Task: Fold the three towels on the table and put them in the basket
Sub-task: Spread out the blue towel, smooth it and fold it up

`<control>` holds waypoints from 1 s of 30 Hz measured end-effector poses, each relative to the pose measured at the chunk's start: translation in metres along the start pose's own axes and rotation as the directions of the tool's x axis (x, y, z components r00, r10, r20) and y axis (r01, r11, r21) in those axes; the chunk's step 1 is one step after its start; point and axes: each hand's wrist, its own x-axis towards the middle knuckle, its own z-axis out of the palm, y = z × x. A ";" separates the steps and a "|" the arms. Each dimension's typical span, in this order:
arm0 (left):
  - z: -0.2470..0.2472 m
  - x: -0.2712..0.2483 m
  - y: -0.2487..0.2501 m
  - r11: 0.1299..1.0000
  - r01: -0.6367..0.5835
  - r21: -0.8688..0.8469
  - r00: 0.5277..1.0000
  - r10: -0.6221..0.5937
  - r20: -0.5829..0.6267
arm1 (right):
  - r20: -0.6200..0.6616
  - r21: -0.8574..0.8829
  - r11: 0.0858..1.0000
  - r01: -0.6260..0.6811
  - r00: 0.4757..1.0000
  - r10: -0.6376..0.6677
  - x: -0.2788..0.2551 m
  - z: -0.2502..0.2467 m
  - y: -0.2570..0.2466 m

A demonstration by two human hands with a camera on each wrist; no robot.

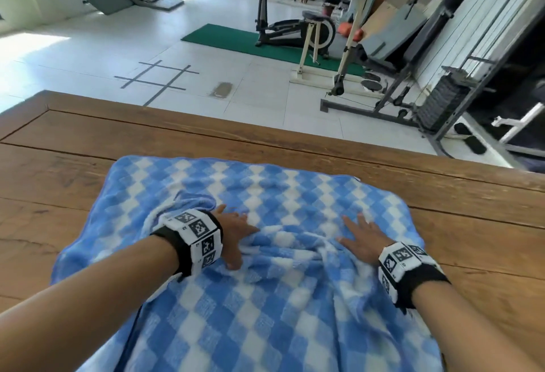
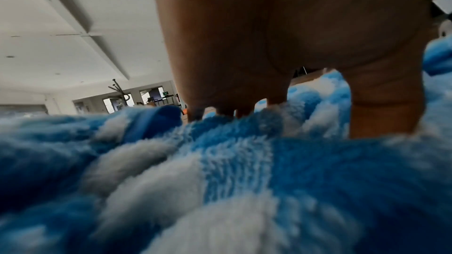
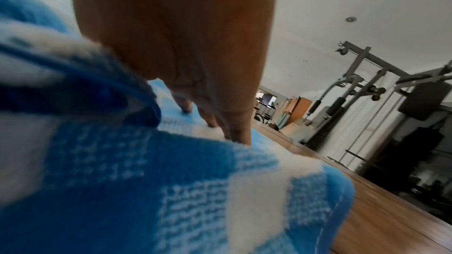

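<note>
A blue-and-white checked towel (image 1: 265,194) lies spread over the wooden table (image 1: 472,224), rumpled in its middle and hanging off the near edge. My left hand (image 1: 236,233) presses flat on the towel left of the wrinkles, fingers straight. My right hand (image 1: 361,234) lies flat on it to the right, fingers spread. In the left wrist view the left hand (image 2: 244,107) touches the fluffy towel (image 2: 220,181) with its fingertips. The right wrist view has the right hand (image 3: 220,123) stretched onto the towel (image 3: 171,181). No other towel and no basket are in view.
Bare wood of the table lies to the left (image 1: 44,180), right and beyond the towel. Past the far edge is a tiled floor with a green mat (image 1: 236,41), an exercise bike (image 1: 295,26) and a weight machine (image 1: 442,100).
</note>
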 end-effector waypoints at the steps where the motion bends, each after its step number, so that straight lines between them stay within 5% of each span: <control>1: 0.003 0.002 0.005 1.000 0.011 0.011 1.000 -0.011 0.007 | -0.010 0.001 1.000 -0.004 1.000 0.004 0.000 -0.001 0.001; 9: 0.009 -0.024 0.007 0.997 -0.056 -0.060 0.934 0.031 -0.355 | -0.066 -0.001 0.935 0.355 0.933 -0.355 -0.064 -0.019 -0.049; 11: 0.010 -0.038 0.012 0.997 -0.038 -0.064 0.906 0.008 -0.422 | -0.094 -0.092 0.925 0.367 0.922 -0.375 -0.075 -0.023 -0.053; 15: 0.029 -0.067 0.007 0.996 0.071 -0.052 0.944 -0.084 -0.319 | -0.152 -0.145 0.939 0.311 0.931 -0.332 -0.093 -0.007 -0.048; 18: 0.043 -0.092 0.008 0.984 0.178 -0.016 0.922 -0.172 -0.346 | -0.215 -0.179 0.952 0.250 0.934 -0.285 -0.109 0.016 -0.045; 23: 0.057 -0.141 0.021 0.990 0.132 0.052 0.861 -0.089 -0.501 | -0.529 -0.128 0.937 0.326 0.776 -0.343 -0.151 0.007 -0.045; 25: 0.055 -0.163 0.028 0.997 0.063 0.049 0.894 -0.034 -0.447 | -0.456 -0.112 0.906 0.408 0.789 -0.412 -0.171 -0.002 -0.043; 27: 0.050 -0.189 0.041 0.999 0.032 -0.018 0.954 -0.036 -0.298 | -0.196 -0.057 0.889 0.455 0.868 -0.457 -0.195 -0.008 -0.040; 30: 0.059 -0.218 0.062 0.970 0.015 -0.243 0.995 -0.038 -0.089 | 0.090 -0.128 0.854 0.504 0.864 -0.496 -0.229 0.002 -0.043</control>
